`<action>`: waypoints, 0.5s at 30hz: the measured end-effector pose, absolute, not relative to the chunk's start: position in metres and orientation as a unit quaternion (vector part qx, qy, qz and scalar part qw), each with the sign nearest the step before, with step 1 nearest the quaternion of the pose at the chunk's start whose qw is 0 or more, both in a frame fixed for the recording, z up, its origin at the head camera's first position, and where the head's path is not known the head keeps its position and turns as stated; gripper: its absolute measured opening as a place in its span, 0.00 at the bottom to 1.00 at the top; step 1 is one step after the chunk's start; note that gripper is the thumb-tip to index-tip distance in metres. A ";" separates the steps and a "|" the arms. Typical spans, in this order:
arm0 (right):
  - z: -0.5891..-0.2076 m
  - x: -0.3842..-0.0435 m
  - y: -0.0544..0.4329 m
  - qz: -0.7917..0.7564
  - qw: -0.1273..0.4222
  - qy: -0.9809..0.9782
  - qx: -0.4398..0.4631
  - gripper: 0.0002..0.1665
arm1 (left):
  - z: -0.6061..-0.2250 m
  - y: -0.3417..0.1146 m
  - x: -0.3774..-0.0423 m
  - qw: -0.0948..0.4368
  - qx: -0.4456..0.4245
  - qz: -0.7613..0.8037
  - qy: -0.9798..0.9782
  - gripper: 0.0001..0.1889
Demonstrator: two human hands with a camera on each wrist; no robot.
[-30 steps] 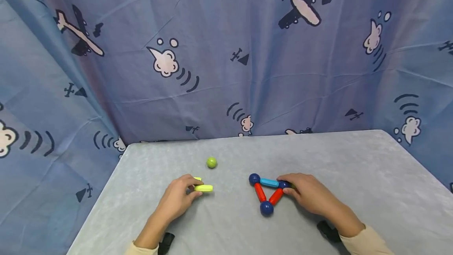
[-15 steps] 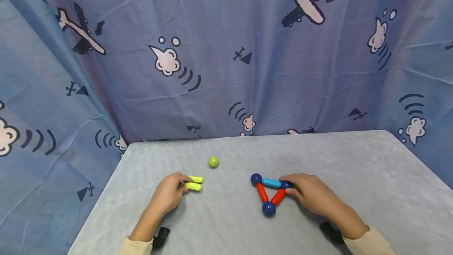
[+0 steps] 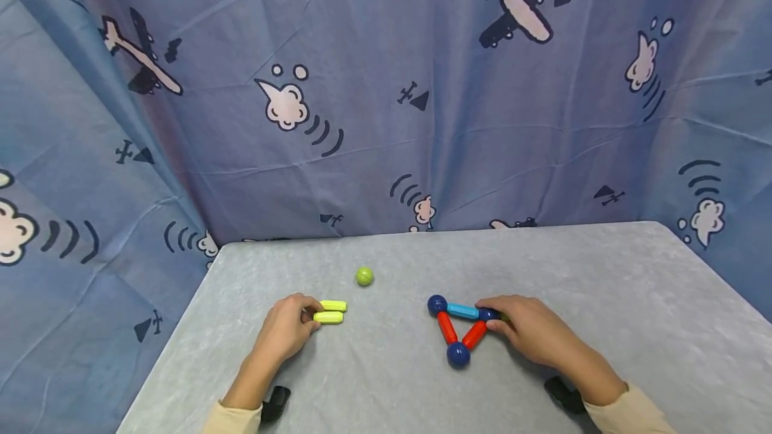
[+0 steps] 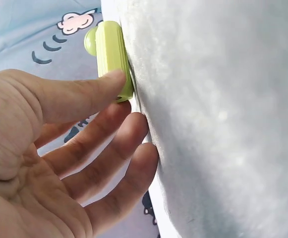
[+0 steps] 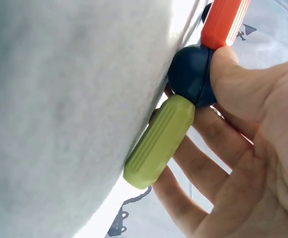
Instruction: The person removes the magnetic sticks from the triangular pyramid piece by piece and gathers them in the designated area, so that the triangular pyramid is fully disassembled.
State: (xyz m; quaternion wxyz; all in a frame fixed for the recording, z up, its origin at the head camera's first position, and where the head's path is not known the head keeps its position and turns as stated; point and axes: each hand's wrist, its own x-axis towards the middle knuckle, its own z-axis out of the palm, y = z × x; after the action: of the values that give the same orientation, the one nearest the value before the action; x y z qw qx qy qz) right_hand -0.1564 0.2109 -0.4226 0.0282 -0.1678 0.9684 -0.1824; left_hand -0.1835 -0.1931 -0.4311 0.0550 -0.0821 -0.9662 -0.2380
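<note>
One blue curtain, printed with aeroplanes and puffs of cloud, spanning left to right behind the grey tabletop before you.

One left sleeve, pale, with a black device at your wrist.

One left hand, yours: grip narrowed almost to closing, thumb and finger about the left ends of two rods, the other fingers loosely bent.

Two yellow-green rods, ribbed, side by side on the tabletop, pointing right: nearer rod, under your thumb; farther rod, just beside it.

One green ball, beyond the rods and a little to their right, apart from both.

One triangular frame, right of centre, comprising: far-left ball, dark blue; left red rod; near ball, dark blue; light blue rod; right red rod; right ball, dark blue.

One green rod, joined to the right ball, alongside your fingers.

One right hand, yours: grip closed on the right ball, thumb pressed to its side.

One right sleeve, pale, with a second black device at your wrist
</note>
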 end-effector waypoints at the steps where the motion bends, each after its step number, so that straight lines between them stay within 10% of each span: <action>1: -0.423 -0.157 0.211 -0.183 0.026 0.968 -0.169 0.21 | -0.431 -0.193 -0.184 0.056 -0.081 -0.239 -0.966 0.12; 15: -0.423 -0.157 0.212 -0.183 0.025 0.967 -0.173 0.22 | -0.433 -0.192 -0.185 0.058 -0.063 -0.225 -0.971 0.11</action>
State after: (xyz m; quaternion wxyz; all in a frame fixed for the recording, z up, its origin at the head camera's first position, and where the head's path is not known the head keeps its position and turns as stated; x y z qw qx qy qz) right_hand -0.1568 0.2118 -0.4227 0.0252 -0.1732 0.9675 -0.1828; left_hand -0.1848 -0.1917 -0.4335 0.0581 -0.0630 -0.9705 -0.2252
